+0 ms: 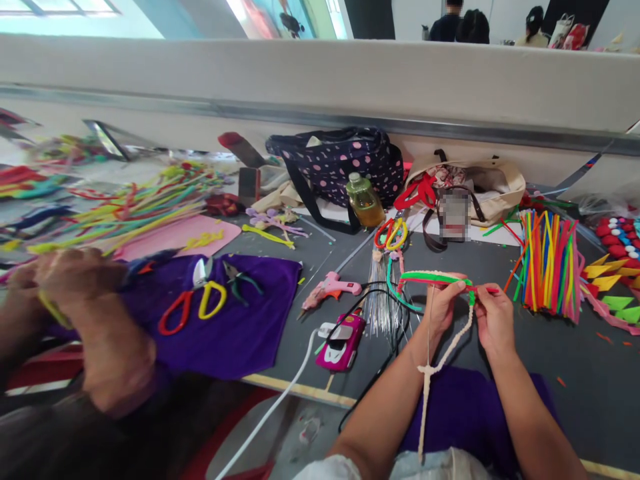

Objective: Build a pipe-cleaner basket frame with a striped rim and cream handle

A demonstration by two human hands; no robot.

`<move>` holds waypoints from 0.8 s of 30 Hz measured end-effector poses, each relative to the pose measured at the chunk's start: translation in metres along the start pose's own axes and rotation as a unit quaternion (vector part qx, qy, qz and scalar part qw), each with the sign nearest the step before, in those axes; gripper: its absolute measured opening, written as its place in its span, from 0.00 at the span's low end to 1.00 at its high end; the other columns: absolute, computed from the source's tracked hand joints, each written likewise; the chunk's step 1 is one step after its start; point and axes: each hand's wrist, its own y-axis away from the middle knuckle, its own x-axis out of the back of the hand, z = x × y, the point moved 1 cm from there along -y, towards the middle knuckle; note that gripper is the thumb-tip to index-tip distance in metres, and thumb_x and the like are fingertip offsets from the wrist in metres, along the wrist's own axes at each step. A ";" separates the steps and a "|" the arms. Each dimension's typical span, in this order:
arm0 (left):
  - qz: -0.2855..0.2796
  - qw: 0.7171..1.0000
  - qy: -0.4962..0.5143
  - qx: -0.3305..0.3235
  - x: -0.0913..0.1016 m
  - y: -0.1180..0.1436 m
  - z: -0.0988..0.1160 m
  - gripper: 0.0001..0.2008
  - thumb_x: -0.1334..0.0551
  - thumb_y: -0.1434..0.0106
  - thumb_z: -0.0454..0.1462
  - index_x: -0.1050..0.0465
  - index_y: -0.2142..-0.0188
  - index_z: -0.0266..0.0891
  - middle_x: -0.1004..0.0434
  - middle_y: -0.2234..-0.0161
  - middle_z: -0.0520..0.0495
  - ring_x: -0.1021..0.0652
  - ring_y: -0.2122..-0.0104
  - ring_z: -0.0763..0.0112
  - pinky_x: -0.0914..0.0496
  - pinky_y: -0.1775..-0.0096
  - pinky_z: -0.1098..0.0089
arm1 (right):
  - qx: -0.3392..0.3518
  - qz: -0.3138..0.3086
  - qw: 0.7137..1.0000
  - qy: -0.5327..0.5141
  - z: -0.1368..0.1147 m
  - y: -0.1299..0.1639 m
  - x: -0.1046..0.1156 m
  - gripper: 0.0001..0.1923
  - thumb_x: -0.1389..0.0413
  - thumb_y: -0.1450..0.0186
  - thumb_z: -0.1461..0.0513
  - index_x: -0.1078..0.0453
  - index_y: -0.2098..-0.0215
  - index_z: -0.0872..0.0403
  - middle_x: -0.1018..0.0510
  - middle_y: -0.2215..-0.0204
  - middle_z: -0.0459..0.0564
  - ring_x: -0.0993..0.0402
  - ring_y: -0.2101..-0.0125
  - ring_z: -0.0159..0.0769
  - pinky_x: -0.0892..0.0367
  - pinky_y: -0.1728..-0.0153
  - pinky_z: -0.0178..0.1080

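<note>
Red-and-green chenille piece is between your two hands, above the dark tabletop. Your left hand has its fingertips closed on it near its right end; the longer stretch sticks out to the left of that grip. Your right hand has thumb and fingers together on the red end, a short bit showing past them. Contact looks like a thumb-and-index pinch on both sides, but the fingers hide the exact spot. Green wrap sits in the gap between your hands; a cream chenille stem drops from it, slanting down-left to a small crosspiece, then straight down in front of your lap. Purple cloth is below, between your forearms.

Right of your right hand: upright bundle of coloured chenille stems, just beside. Left of your left forearm: loose thin wires, then a pink glue gun and a magenta box. Far left, co-worker's hands, well apart from yours.
</note>
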 end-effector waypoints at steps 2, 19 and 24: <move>0.008 1.000 -0.010 0.001 0.000 -0.001 -0.001 0.12 0.28 0.56 0.35 0.24 0.70 0.34 0.23 0.74 0.48 0.24 0.74 0.73 0.31 0.66 0.70 | -0.043 -0.012 0.999 -0.030 0.004 -0.002 0.001 0.14 0.35 0.50 0.56 0.36 0.75 0.53 0.29 0.78 0.42 0.32 0.78 0.28 0.35 0.75 0.33; 0.062 0.994 -0.074 -0.060 -0.001 -0.007 -0.003 0.16 0.28 0.56 0.38 0.21 0.67 0.34 0.21 0.72 0.45 0.24 0.72 0.70 0.30 0.64 0.68 | 0.382 -0.029 0.811 0.442 -0.004 0.000 0.008 0.08 0.47 0.35 0.59 0.28 0.62 0.53 0.25 0.66 0.51 0.29 0.62 0.37 0.33 0.60 0.40; 0.063 0.991 -0.098 -0.059 -0.002 -0.006 -0.002 0.14 0.28 0.57 0.39 0.21 0.69 0.34 0.21 0.72 0.45 0.24 0.71 0.69 0.30 0.62 0.67 | 0.363 -0.028 0.804 0.470 -0.005 -0.001 0.008 0.09 0.47 0.35 0.57 0.28 0.63 0.53 0.26 0.68 0.51 0.30 0.66 0.36 0.33 0.63 0.39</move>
